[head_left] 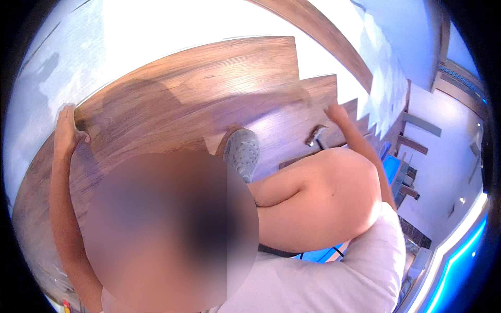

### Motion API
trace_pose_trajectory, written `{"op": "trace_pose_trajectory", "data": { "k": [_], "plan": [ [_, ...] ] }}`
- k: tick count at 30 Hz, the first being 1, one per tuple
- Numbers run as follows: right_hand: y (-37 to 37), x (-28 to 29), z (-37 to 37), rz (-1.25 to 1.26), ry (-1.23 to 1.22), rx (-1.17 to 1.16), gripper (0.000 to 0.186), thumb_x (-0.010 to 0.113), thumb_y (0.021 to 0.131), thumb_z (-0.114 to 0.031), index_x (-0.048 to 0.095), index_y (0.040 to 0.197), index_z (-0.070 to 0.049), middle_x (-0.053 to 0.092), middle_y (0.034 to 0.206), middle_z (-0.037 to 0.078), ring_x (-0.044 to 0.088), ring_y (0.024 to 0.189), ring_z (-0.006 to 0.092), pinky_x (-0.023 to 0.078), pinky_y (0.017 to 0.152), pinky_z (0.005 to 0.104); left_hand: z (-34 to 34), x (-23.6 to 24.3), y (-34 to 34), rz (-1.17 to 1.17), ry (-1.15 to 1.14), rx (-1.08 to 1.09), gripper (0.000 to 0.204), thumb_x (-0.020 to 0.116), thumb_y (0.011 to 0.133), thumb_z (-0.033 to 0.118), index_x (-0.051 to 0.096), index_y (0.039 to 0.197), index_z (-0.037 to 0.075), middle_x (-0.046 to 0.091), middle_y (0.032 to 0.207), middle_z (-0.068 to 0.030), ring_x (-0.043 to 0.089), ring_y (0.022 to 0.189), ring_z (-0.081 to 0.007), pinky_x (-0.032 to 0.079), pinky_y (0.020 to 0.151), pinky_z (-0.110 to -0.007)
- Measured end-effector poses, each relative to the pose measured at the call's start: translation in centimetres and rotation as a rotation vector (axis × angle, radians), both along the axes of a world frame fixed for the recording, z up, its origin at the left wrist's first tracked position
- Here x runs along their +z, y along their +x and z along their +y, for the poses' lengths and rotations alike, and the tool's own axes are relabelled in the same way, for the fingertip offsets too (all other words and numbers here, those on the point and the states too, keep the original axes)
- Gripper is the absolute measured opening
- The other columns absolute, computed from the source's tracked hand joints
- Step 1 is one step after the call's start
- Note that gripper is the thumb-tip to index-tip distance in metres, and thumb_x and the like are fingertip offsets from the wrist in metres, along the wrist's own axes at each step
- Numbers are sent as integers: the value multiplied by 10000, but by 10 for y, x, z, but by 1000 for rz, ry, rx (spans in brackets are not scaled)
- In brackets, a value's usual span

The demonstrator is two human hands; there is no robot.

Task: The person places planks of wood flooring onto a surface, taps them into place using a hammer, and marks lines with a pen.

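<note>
1. Brown floor planks [224, 65] are lying in stepped rows beneath the person.
2. A grey clog [243, 151] is resting on them.
3. The left hand [67, 130] is touching their edge, thumb apart, unclenched.
4. The right hand [337, 113] is touching near stepped ends; its grip is not telling.
5. A hammer [316, 136] is lying nearby.

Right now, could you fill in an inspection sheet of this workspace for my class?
Surface: wooden planks side by side, ends stepped at right; pale ground beyond.
Job's things: hammer lying on the planks; separate plank beyond them.
Clutter: several boards scattered at far right.
Hands: left hand at the planks' left edge; right hand near a stepped end; neither holds a tool.
Cables: thin dark line over a blue patch; cannot tell if cable.
Surroundings: grey shoe on planks; bright white strip at right.
</note>
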State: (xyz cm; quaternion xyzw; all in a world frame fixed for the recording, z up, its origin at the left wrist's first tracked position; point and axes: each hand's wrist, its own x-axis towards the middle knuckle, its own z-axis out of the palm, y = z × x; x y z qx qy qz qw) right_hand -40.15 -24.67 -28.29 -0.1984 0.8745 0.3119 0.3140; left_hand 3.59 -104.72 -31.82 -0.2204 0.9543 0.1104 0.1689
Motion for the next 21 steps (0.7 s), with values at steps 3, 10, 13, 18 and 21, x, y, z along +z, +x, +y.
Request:
{"op": "trace_pose_trajectory", "data": {
  "k": [3, 10, 13, 18, 21],
  "plan": [
    [39, -21, 90, -44, 14, -74, 362, 572, 971, -338, 720, 1052, -17, 707, 1035, 255, 680, 970, 417, 525, 877, 530, -3, -29, 2, 60, 176, 27, 619, 830, 723, 136, 549, 1262, 17, 566, 1210, -184, 544, 1156, -345, 460, 1017, -455],
    [75, -56, 83, -5, -233, -244, 335, 602, 970, -304, 674, 1106, -6, 706, 1004, 225, 671, 904, 377, 524, 806, 498, -1, -17, -5, 165, -21, -139, 704, 893, 569, 186, 565, 1158, -19, 592, 1186, -184, 541, 1169, -382, 455, 1018, -459],
    [70, -51, 85, 18, -253, -247, 331, 614, 970, -289, 655, 1129, -2, 706, 990, 212, 667, 876, 360, 523, 776, 485, 12, -1, -4, 252, -56, -127, 703, 891, 537, 175, 571, 1132, -19, 596, 1138, -184, 553, 1137, -379, 462, 998, -451],
    [72, -24, 47, 59, -328, -206, 336, 635, 969, -265, 622, 1168, 5, 706, 968, 191, 660, 829, 331, 522, 725, 462, 16, -7, 15, 259, -41, -95, 723, 900, 516, 205, 579, 1126, -10, 593, 1114, -176, 557, 1130, -372, 461, 996, -453],
    [66, -8, 15, 100, -462, -164, 345, 647, 969, -250, 603, 1191, 10, 706, 955, 178, 657, 800, 314, 522, 694, 448, 21, -11, 15, 385, -53, -69, 720, 912, 514, 220, 583, 1114, -2, 587, 1133, -162, 555, 1131, -365, 457, 998, -454]
  ]
}}
